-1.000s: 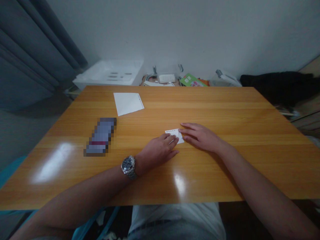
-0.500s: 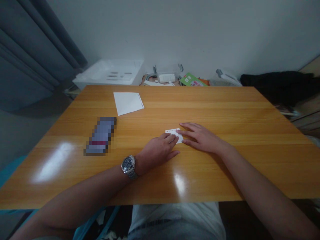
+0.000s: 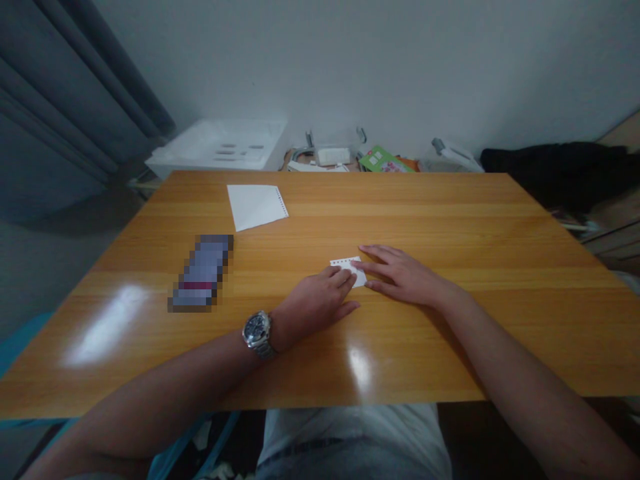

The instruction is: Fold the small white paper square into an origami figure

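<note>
A small white piece of paper (image 3: 359,276), with a row of punched holes along its far edge, lies flat on the wooden table. My left hand (image 3: 317,299), with a metal watch (image 3: 257,331) on the wrist, rests its fingertips on the left part of the paper and covers some of it. From the right, my right hand (image 3: 405,277) lies with its fingers spread. Its middle fingers reach the paper's right edge, and the thumb is just beside the near right corner. Whether the paper is folded in layers I cannot tell.
A larger white sheet (image 3: 256,208) with a perforated edge lies at the table's far left. Nearer on the left is a pixelated phone-like object (image 3: 203,272). Beyond the table (image 3: 450,220) stand a white tray (image 3: 220,147), a green booklet (image 3: 383,160) and dark cloth (image 3: 555,173).
</note>
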A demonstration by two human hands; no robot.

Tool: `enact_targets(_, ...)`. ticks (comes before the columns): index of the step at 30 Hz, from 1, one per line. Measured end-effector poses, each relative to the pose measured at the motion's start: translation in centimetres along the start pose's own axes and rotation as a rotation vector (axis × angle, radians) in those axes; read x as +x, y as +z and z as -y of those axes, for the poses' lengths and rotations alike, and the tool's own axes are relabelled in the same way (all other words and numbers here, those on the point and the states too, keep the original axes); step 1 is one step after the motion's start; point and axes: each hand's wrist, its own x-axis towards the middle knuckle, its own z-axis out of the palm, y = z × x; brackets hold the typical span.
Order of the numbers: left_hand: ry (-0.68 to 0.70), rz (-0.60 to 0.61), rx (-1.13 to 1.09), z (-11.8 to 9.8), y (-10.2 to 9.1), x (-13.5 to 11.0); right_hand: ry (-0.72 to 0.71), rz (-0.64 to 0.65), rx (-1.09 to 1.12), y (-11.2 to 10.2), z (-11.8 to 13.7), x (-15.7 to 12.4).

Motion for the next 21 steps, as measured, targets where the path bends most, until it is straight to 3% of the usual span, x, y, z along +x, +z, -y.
enact_targets(9, -0.005, 0.019, 0.011, -0.2, 0.0, 0.0, 0.037, 0.004, -0.045, 0.6, -0.5, 0.0)
enact_targets(21, -0.005, 0.013, 0.036, -0.1, -0.1, 0.1, 0.193, -0.018, -0.109, 1.1, -0.2, 0.6)
